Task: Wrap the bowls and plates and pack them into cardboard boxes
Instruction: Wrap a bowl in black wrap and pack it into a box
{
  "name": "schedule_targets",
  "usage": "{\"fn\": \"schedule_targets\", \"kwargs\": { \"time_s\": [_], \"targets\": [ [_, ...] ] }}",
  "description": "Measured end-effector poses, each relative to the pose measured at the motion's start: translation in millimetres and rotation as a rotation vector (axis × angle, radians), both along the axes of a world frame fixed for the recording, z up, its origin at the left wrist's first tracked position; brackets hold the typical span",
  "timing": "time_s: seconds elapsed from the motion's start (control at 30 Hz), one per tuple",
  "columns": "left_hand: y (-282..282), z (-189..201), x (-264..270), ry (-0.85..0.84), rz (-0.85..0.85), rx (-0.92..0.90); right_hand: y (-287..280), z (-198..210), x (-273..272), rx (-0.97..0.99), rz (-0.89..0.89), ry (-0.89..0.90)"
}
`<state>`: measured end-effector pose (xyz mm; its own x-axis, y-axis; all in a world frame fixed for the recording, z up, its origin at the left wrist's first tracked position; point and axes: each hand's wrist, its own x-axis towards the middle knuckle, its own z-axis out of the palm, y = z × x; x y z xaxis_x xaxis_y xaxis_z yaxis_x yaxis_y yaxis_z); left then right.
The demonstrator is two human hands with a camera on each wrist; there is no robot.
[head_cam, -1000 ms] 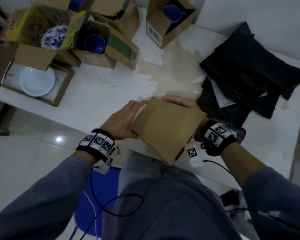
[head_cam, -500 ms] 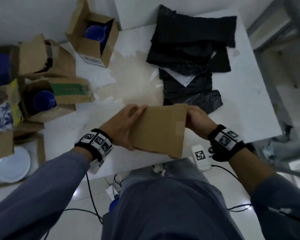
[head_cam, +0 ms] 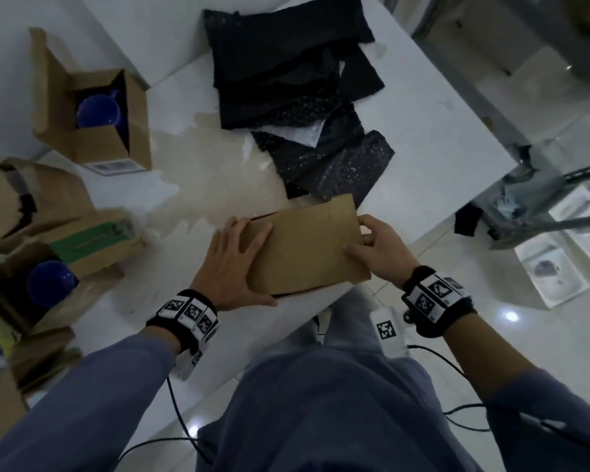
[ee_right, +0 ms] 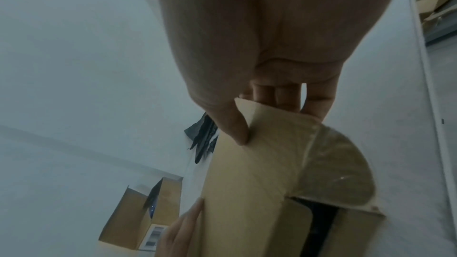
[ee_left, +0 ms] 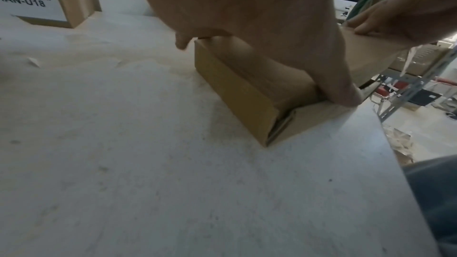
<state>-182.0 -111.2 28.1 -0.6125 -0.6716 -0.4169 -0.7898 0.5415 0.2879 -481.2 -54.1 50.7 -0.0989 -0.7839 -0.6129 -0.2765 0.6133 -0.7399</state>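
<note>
A brown cardboard box (head_cam: 307,253) lies flat on the white table (head_cam: 440,131), close to its near edge. My left hand (head_cam: 239,264) holds the box's left end, fingers on top and thumb along the near side; the left wrist view shows that hand (ee_left: 247,17) spanning the box (ee_left: 235,95). My right hand (head_cam: 361,236) pinches the taped flap at the right edge. In the right wrist view, thumb and fingers (ee_right: 279,95) clamp the lifted flap of the box (ee_right: 247,192), with a dark gap beneath it. What is inside is hidden.
Black wrapping cloths (head_cam: 293,80) are piled at the back of the table. An open box with a blue bowl (head_cam: 96,110) stands at the back left, and another blue bowl (head_cam: 48,284) sits in a box on the left among several cartons. Metal shelving (head_cam: 542,199) stands to the right.
The box came down from a tilted hold to lie flat by the table's near edge. My right hand shifted from behind the box to pinching its right flap. My head view swung right.
</note>
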Motion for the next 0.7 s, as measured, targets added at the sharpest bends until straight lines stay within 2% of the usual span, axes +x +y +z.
{"fn": "schedule_targets", "kwargs": {
  "time_s": [0.1, 0.2, 0.3, 0.5, 0.7],
  "targets": [
    [-3.3, -1.3, -9.0, -0.078, -0.125, -0.046, 6.2, -5.7, 7.3, 0.009, -0.008, 0.066],
    [-10.6, -4.7, -31.6, -0.087, -0.188, -0.088, 9.1, -7.6, 13.8, -0.020, -0.032, 0.125],
    [-13.2, -9.0, -45.3, -0.083, -0.200, -0.116, 12.5, -8.4, 16.2, -0.046, -0.059, 0.154],
    [-9.9, -15.7, -39.4, -0.042, -0.247, -0.152, 23.6, -14.2, 21.5, -0.022, -0.088, 0.172],
    [-5.9, -18.1, -52.4, -0.087, -0.232, -0.170, 30.4, -20.4, 27.7, -0.016, -0.115, 0.198]
  ]
}}
